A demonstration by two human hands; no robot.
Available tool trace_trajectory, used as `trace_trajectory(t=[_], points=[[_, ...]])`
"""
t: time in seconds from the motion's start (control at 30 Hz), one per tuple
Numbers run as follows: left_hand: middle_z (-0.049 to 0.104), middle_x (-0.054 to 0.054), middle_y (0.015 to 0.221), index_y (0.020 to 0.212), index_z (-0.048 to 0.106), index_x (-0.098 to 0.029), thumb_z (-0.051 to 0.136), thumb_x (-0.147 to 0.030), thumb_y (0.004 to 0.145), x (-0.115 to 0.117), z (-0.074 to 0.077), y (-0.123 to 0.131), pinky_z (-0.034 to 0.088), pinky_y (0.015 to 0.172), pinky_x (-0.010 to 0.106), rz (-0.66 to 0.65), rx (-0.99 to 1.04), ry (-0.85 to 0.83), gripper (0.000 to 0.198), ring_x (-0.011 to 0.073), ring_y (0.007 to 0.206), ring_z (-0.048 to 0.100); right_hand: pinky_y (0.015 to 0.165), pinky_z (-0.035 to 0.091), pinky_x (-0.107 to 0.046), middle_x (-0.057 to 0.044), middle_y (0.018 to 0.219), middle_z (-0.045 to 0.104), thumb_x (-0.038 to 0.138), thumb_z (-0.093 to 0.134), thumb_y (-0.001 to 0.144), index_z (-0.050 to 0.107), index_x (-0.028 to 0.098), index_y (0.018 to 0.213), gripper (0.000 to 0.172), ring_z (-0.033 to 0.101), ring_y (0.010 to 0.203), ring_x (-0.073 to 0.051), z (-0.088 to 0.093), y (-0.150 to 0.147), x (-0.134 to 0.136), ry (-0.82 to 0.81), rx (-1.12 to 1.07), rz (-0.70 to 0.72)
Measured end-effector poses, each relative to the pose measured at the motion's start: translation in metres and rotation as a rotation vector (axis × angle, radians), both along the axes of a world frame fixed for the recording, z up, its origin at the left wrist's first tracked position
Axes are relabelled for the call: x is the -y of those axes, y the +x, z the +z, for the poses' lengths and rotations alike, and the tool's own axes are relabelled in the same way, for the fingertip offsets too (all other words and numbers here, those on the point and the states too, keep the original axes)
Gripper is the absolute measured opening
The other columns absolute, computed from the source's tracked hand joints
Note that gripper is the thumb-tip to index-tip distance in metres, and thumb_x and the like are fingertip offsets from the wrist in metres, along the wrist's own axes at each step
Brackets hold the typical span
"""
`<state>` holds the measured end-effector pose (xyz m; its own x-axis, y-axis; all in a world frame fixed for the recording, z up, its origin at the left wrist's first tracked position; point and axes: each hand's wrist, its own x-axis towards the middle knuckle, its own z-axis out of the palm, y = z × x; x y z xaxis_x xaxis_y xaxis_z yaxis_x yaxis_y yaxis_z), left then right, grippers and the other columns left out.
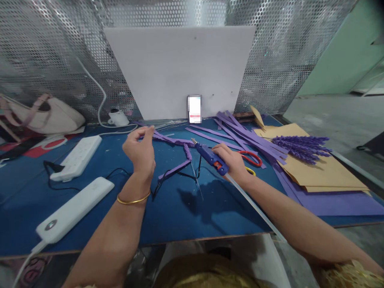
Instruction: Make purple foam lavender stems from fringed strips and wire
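Note:
My right hand (232,161) grips a blue glue gun (210,157) with a clear glue stick (255,208) trailing back along my forearm; its nozzle points left toward a purple fringed strip (180,166) lying on the blue table (192,212). My left hand (139,150) is raised above the table, fingers pinched together at the end of another purple strip (171,140). A thin wire (196,180) lies just below the gun's nozzle.
Purple foam strips (240,134), red-handled scissors (252,158), a lavender bunch (301,146) on brown paper (324,174) and purple sheets (330,202) lie right. Two white power strips (76,158) (72,210), a charger (118,118) and a bag (42,116) sit left. White board (180,68) and phone (194,109) stand behind.

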<state>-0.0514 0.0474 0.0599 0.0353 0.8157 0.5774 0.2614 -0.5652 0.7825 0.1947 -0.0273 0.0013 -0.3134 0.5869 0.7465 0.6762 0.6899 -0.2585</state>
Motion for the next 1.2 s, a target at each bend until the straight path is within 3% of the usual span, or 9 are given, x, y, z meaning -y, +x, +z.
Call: trace_trajectory(t=[0.2, 0.37, 0.6, 0.83, 0.93, 1.07, 1.2], points=[[0.073, 0.004, 0.106, 0.082, 0.077, -0.030, 0.078, -0.050, 0.076, 0.023, 0.004, 0.016, 0.040, 0.105, 0.049, -0.102, -0.364, 0.239, 0.021, 0.0286, 0.122, 0.055, 0.063, 0.044, -0.029, -0.012, 0.105, 0.067, 0.025, 0.049, 0.095, 0.057, 0.018, 0.106, 0.015, 0.063, 0.079, -0.020, 0.003, 0.000, 0.005, 0.025, 0.174, -0.023], [0.068, 0.002, 0.127, 0.085, 0.079, -0.034, 0.072, -0.046, 0.083, 0.031, 0.001, 0.016, 0.024, 0.118, 0.053, -0.154, -0.498, 0.437, 0.014, 0.0280, 0.135, 0.045, 0.059, 0.040, -0.030, -0.012, 0.105, 0.067, 0.028, 0.049, 0.096, 0.057, 0.016, 0.107, 0.018, 0.062, 0.074, -0.019, 0.004, 0.000, 0.006, 0.021, 0.266, -0.058], [0.069, 0.002, 0.124, 0.079, 0.077, -0.035, 0.070, -0.043, 0.085, 0.030, 0.005, 0.014, 0.018, 0.121, 0.055, -0.132, -0.601, 0.473, 0.012, 0.0281, 0.136, 0.044, 0.060, 0.039, -0.031, -0.010, 0.107, 0.067, 0.025, 0.050, 0.096, 0.056, 0.015, 0.110, 0.018, 0.061, 0.077, -0.020, 0.002, 0.000, 0.004, 0.054, 0.332, -0.049], [0.071, 0.004, 0.115, 0.072, 0.071, -0.028, 0.066, -0.045, 0.087, 0.027, 0.002, 0.015, 0.020, 0.121, 0.053, -0.172, -0.638, 0.513, 0.023, 0.0281, 0.133, 0.048, 0.060, 0.037, -0.032, -0.011, 0.107, 0.067, 0.026, 0.048, 0.097, 0.055, 0.016, 0.110, 0.018, 0.060, 0.076, -0.020, 0.001, -0.001, 0.004, 0.048, 0.397, -0.031], [0.071, 0.005, 0.109, 0.075, 0.068, -0.025, 0.063, -0.046, 0.090, 0.026, 0.001, 0.015, 0.024, 0.119, 0.053, -0.180, -0.581, 0.529, 0.026, 0.0269, 0.127, 0.053, 0.059, 0.037, -0.032, -0.011, 0.106, 0.067, 0.033, 0.045, 0.100, 0.055, 0.016, 0.109, 0.022, 0.059, 0.074, -0.020, 0.002, -0.001, 0.004, 0.059, 0.376, -0.030], [0.070, 0.005, 0.103, 0.079, 0.061, -0.025, 0.059, -0.043, 0.094, 0.023, 0.000, 0.012, 0.040, 0.108, 0.044, -0.116, -0.312, 0.507, 0.024, 0.0231, 0.117, 0.058, 0.059, 0.036, -0.032, -0.012, 0.107, 0.067, 0.028, 0.045, 0.098, 0.055, 0.016, 0.108, 0.019, 0.059, 0.075, -0.020, 0.001, 0.001, 0.002, 0.041, 0.377, -0.039], [0.068, 0.005, 0.099, 0.078, 0.055, -0.024, 0.049, -0.040, 0.099, 0.018, -0.003, 0.009, 0.047, 0.094, 0.036, -0.030, -0.096, 0.401, 0.027, 0.0191, 0.103, 0.062, 0.060, 0.037, -0.030, -0.012, 0.109, 0.066, 0.025, 0.048, 0.094, 0.056, 0.018, 0.106, 0.016, 0.060, 0.078, -0.020, -0.001, 0.001, 0.002, -0.035, 0.322, -0.028]])
